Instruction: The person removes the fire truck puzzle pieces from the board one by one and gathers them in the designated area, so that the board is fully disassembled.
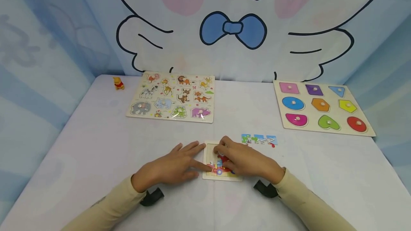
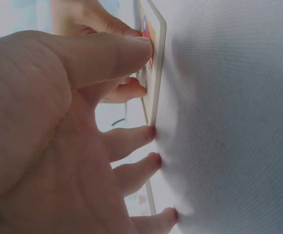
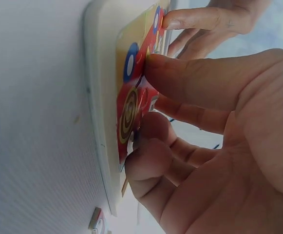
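A small jigsaw puzzle board (image 1: 224, 179) with a pale wooden rim lies flat in front of me. Red, blue and yellow pieces fill its lower part, while bare wood shows at the upper left. My left hand (image 1: 174, 167) is spread beside it, thumb (image 2: 131, 54) pressing on the board and one fingertip touching its edge. Over the board's right side, my right hand (image 1: 247, 158) curls its thumb and fingers onto a red puzzle piece (image 3: 129, 114) with a yellow-brown spiral. The right hand hides part of the picture in the head view.
Several loose puzzle pieces (image 1: 259, 139) lie just beyond the right hand. Farther back are an animal peg puzzle (image 1: 170, 115) on the left and a shape peg puzzle (image 1: 327, 130) on the right. A small bear figurine (image 1: 118, 83) stands at the far left corner.
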### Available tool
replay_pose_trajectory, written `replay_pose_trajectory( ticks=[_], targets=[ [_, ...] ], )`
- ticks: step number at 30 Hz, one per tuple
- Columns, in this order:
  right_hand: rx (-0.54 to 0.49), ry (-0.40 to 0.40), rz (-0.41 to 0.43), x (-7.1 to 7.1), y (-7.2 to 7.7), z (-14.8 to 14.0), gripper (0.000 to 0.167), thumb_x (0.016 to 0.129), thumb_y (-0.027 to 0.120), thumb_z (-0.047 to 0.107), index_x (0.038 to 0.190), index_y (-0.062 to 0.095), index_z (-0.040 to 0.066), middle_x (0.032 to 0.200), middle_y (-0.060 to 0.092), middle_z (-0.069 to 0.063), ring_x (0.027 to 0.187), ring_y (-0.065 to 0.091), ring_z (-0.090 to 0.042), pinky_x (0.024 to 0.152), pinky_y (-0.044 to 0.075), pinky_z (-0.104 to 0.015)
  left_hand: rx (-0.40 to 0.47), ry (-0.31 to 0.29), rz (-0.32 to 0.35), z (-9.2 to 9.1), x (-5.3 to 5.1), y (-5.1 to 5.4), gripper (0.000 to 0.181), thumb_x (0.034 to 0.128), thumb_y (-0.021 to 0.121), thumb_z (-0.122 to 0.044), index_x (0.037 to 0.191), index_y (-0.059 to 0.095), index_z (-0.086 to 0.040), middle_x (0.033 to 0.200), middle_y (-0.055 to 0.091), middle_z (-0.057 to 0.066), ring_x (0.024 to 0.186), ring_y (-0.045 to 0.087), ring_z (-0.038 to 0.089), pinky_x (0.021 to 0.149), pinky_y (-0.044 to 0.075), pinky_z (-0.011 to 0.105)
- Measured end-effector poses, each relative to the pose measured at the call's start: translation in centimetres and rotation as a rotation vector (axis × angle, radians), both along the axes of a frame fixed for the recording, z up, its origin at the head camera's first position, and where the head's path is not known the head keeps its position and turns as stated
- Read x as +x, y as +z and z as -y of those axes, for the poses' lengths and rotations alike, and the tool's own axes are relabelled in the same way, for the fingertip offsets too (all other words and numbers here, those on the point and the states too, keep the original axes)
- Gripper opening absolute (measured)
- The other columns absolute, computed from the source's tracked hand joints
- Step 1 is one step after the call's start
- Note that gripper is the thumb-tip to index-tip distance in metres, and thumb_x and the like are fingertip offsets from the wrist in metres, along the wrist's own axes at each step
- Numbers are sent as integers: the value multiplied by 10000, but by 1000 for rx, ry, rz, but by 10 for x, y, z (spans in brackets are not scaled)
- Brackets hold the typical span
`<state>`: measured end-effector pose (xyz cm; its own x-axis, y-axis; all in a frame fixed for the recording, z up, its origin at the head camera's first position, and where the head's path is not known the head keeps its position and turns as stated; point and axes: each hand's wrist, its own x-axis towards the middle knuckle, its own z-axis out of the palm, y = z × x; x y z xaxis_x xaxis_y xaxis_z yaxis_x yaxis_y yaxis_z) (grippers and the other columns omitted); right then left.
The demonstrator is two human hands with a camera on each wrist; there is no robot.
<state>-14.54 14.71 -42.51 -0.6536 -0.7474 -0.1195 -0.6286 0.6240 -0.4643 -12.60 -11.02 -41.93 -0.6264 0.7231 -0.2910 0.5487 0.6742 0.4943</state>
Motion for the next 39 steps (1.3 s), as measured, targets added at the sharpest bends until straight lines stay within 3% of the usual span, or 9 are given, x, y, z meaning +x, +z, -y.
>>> replay_pose_trajectory(
  ticks=[8, 18, 29, 39],
  targets=[
    [-36, -17, 35, -1, -2, -2, 261, 933, 706, 31, 1181, 651, 90, 1120, 523, -18, 798, 560, -88, 725, 504, -248, 7, -1, -3, 0, 1, 1, 379, 1008, 656, -214, 1364, 676, -346, 1676, 249, 116, 1555, 147, 349, 1153, 172, 716],
    [-11, -30, 49, -1, 1, -3, 281, 940, 722, 70, 1208, 653, 118, 1036, 556, 3, 799, 542, -108, 721, 503, -252, 17, 4, 0, 0, 1, 1, 382, 1006, 652, -201, 1357, 680, -350, 1671, 257, 128, 1555, 145, 353, 1153, 157, 721],
    [-19, 16, 1, -3, 3, -2, 247, 938, 713, 67, 1163, 647, 146, 886, 538, 52, 708, 496, -81, 637, 451, -229, 25, 7, -5, 0, 2, 1, 369, 1004, 657, -200, 1344, 692, -341, 1669, 264, 122, 1552, 159, 353, 1148, 166, 725],
    [-41, 45, 36, -5, 5, -2, 229, 944, 712, 76, 1154, 656, 147, 854, 552, 87, 745, 512, -72, 674, 462, -241, 26, 12, 0, 0, 2, 1, 369, 1003, 661, -200, 1339, 695, -347, 1667, 268, 125, 1552, 159, 354, 1155, 158, 718]
  ],
)
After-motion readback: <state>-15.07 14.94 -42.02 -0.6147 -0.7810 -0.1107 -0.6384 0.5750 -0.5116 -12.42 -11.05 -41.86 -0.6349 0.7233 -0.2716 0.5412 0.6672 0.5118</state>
